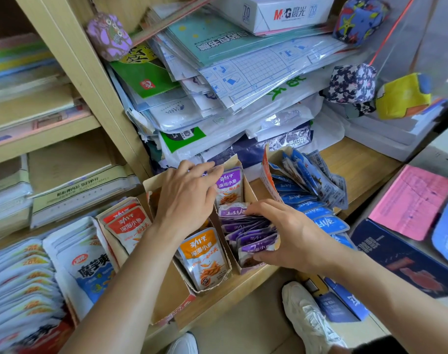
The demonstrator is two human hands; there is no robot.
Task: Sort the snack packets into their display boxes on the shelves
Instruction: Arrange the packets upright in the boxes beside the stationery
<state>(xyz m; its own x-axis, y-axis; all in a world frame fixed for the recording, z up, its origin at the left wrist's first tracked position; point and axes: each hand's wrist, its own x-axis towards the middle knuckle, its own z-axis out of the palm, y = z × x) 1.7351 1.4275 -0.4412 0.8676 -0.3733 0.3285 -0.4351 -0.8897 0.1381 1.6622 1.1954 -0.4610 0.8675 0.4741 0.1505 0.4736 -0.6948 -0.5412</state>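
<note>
Several cardboard display boxes stand side by side on a wooden shelf point(358, 164). The middle box point(237, 163) holds purple snack packets point(245, 233) stacked in a row, one purple packet point(229, 185) upright at its back. My right hand point(291, 236) grips the front of the purple stack, thumb under, fingers over the top. My left hand point(187, 195) lies with straight fingers over the back of the orange-packet box point(177, 272), fingertips touching the purple box's rear. An orange packet point(205, 259) stands at that box's front. Red packets point(128, 223) fill the box on the left, blue packets point(309, 195) the one on the right.
White and blue packets point(85, 261) and more rows point(21, 277) crowd the shelf's left end. Stacked plastic-wrapped stationery point(230, 85) towers behind the boxes. A dark blue carton point(401, 259) and pink paper point(409, 200) sit at the right. My white shoes point(309, 318) stand on the floor below.
</note>
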